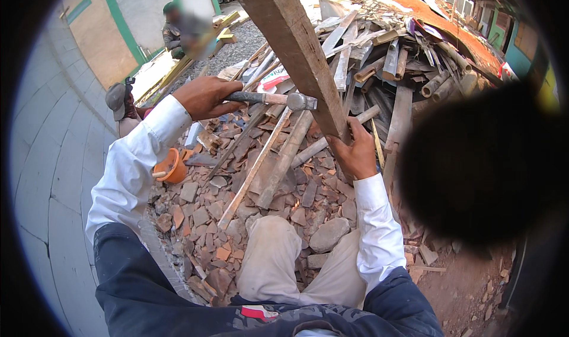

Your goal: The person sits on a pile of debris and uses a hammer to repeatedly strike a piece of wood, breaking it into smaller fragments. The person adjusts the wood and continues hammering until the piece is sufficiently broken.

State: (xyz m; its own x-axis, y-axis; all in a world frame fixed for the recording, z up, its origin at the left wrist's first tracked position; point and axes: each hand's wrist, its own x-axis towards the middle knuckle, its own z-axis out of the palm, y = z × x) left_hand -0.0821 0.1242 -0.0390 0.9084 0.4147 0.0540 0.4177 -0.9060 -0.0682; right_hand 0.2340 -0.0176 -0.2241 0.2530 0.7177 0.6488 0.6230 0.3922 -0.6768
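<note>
Brown wood, in one long thick beam [290, 41], slants up in front in the head view. Its low end is in the right hand [357, 150], with the fingers wrapped round the edge. Up and to the left of that grip, the left hand [207, 97] is curled round a hammer [255, 98]. The hammer's head is right by the beam's side; I can't tell if they touch.

The work looks partway to me: the beam is held up and the hammer is at it, but the beam is in one piece. How much is left, I can't tell.

The beam is flat-sided, rough and dusty. The hammer has a blocky grey metal head. Below both hands lie broken tiles [207, 212], red-brown with sharp corners, and a round grey stone [329, 235]. Past the right hand is a messy pile of old wood [400, 112]. Below the left hand sits an orange bucket [179, 171].
</note>
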